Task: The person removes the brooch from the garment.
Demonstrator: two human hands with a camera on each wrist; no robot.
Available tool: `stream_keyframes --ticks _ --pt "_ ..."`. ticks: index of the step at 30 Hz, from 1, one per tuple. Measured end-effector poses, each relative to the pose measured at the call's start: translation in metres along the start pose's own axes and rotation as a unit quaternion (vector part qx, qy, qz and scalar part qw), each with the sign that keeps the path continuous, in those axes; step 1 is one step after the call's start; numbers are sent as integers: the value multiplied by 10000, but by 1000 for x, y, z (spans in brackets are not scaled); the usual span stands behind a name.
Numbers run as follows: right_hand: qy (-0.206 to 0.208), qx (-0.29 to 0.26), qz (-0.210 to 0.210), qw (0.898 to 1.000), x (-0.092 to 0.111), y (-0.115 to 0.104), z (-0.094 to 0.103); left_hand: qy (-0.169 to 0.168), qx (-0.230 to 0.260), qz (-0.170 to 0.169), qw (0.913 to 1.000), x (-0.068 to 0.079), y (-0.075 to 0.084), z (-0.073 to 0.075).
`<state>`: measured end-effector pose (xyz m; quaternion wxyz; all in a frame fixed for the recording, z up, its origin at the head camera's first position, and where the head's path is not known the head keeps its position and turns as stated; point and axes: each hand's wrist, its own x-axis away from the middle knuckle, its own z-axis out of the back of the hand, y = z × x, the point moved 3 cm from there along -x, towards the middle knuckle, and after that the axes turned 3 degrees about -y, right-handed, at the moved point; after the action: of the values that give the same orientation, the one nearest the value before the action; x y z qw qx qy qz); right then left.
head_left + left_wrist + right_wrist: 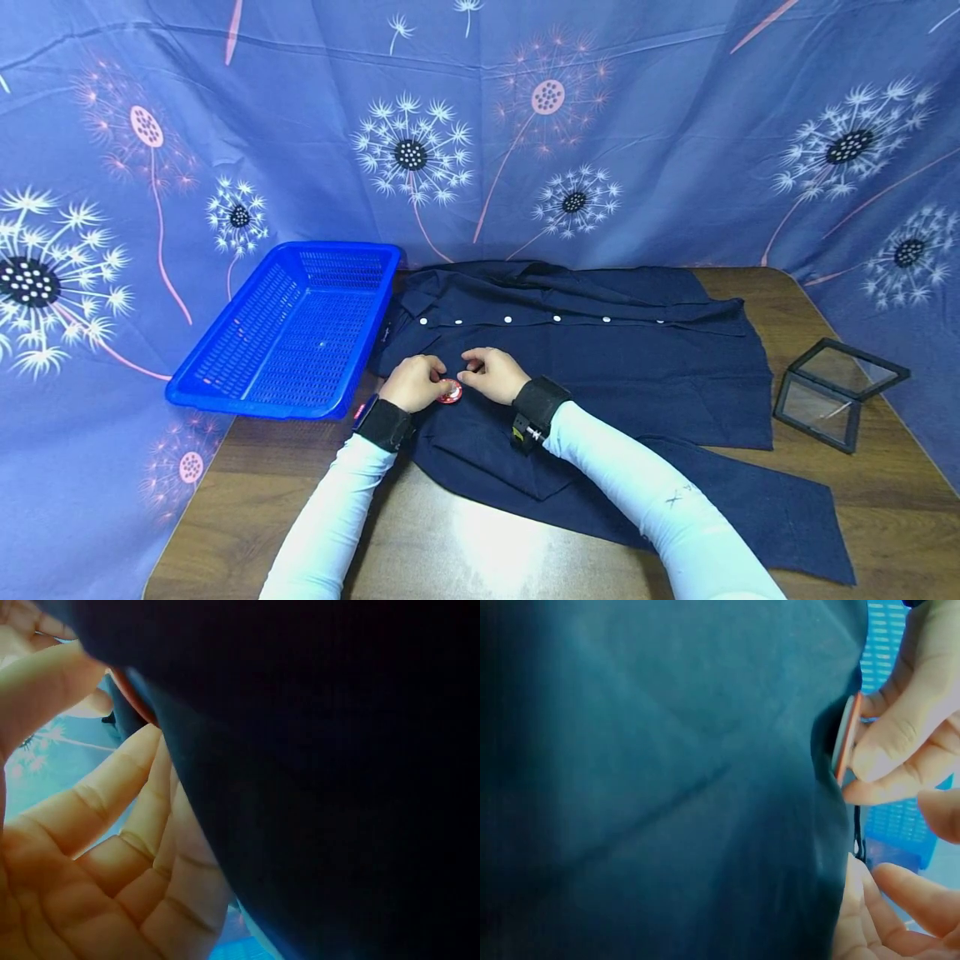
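A dark navy shirt (600, 375) with a row of white buttons lies spread on the table. On its near left part is a round red-and-white badge (449, 392). My left hand (412, 383) pinches this badge, thumb on its face; its edge shows against the cloth in the right wrist view. Just right of the badge, my right hand (495, 375) has its fingers bent at the shirt, thumb apart from them. Dark cloth fills much of both wrist views and hides part of the fingertips.
A blue plastic basket (281, 407) stands at the left, beside the shirt's collar end. At the right a black-framed, hinged clear case (817, 417) lies unfolded with a thin small item in it. A dandelion-print curtain (480, 125) hangs behind the wooden table (300, 492).
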<state>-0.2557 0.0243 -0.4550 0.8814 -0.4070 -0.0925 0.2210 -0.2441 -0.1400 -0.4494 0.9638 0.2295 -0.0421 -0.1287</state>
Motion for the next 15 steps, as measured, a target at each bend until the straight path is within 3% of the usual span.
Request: stream_keyframes --ticks 15 --pt "-199 -19 90 9998 0 -1 -8 -48 -11 -56 10000 3 -2 0"
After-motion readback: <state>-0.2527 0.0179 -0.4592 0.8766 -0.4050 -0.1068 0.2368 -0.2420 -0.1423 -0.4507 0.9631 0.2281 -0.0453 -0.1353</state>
